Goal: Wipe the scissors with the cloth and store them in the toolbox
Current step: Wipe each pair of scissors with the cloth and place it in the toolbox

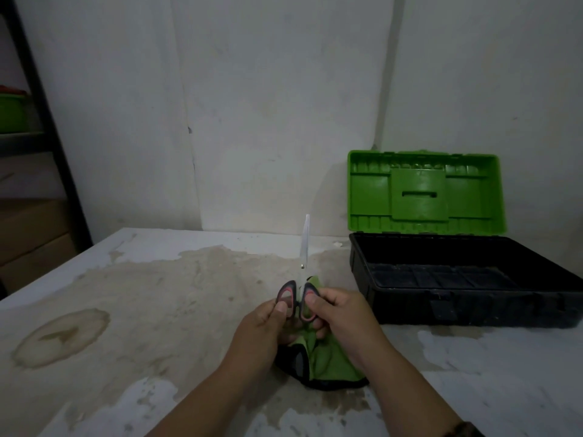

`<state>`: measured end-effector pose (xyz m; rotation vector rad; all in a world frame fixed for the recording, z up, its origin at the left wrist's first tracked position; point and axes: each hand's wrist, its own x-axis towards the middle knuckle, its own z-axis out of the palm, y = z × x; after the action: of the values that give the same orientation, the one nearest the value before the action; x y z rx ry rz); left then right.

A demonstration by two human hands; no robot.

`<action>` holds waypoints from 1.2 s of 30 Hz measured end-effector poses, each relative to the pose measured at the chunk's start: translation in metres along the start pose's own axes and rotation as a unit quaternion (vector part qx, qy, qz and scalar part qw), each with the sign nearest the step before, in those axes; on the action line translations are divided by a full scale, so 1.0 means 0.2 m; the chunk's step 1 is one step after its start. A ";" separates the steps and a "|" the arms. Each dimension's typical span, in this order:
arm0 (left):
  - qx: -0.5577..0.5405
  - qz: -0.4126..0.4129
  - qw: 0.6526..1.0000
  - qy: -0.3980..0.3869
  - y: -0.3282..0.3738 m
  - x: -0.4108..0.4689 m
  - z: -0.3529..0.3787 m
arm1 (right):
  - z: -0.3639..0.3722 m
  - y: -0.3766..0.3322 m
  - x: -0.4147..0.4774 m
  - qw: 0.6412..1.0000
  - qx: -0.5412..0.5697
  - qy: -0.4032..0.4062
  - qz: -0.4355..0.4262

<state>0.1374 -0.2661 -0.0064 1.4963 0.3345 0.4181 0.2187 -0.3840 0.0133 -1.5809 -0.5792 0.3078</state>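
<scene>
A: Count on the worktop (pixel 157 294)?
B: 1 pair of scissors (pixel 303 264), 1 cloth (pixel 328 357), 1 toolbox (pixel 473 307).
A: Hands?
B: 2: 1 left hand (pixel 262 329), 1 right hand (pixel 344 316).
A: Elsewhere?
B: 1 green tub (pixel 12 116), 1 shelf (pixel 19 135).

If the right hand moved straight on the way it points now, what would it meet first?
Probably the left hand, which pinches the other handle loop of the scissors just ahead of the right hand; depth is unclear.

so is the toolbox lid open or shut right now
Open. The green lid of the black plastic toolbox stands upright behind it, showing its ribbed underside and the box's dark interior.
</scene>
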 end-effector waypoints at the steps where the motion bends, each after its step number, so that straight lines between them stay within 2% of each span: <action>1: 0.027 0.004 1.000 0.006 0.02 0.00 0.01 | -0.01 -0.01 -0.01 1.000 -0.005 0.010 -0.007; 5: 0.196 0.081 0.977 0.036 0.12 -0.01 0.16 | -0.12 -0.08 -0.01 0.993 -0.035 0.101 -0.039; 7: 0.222 0.109 0.968 0.031 0.15 -0.03 0.31 | -0.25 -0.10 -0.03 0.986 -0.064 0.146 -0.045; 10: 0.250 0.154 0.956 -0.026 0.09 -0.03 0.58 | -0.50 -0.10 -0.07 0.974 -0.097 0.202 -0.031; 14: 0.324 0.090 0.931 -0.144 -0.07 -0.08 0.92 | -0.85 -0.04 -0.15 0.950 -0.154 0.271 -0.010; 17: 0.446 0.045 0.881 -0.152 -0.13 -0.10 1.10 | -1.10 0.00 -0.19 0.937 -0.171 0.303 0.009; 20: 0.571 0.053 0.812 -0.107 -0.15 -0.08 1.16 | -1.31 0.01 -0.15 0.929 -0.205 0.308 0.025; 21: 0.590 0.056 0.799 -0.101 -0.16 -0.08 1.16 | -1.37 0.01 -0.13 0.925 -0.222 0.306 0.031; 24: 0.609 0.055 0.787 -0.087 -0.17 -0.09 1.16 | -1.51 -0.03 -0.04 0.915 -0.272 0.294 0.049; 26: 0.620 0.056 0.778 -0.083 -0.18 -0.10 1.16 | -1.58 -0.08 0.03 0.894 -0.343 0.280 0.068; 30: 0.624 0.073 0.775 -0.067 -0.18 -0.10 1.18 | -1.67 -0.11 0.19 0.807 -0.529 0.221 0.143; 32: 0.623 0.074 0.776 -0.061 -0.18 -0.10 1.18 | -1.68 -0.08 0.24 0.782 -0.562 0.202 0.180; 36: 0.624 0.081 0.775 -0.057 -0.19 -0.10 1.19 | -1.69 -0.05 0.26 0.770 -0.550 0.213 0.245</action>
<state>0.2316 -0.4863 -0.0332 2.8705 0.4064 0.2048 0.4378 -0.6410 0.0654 -2.8532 0.1124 -0.0683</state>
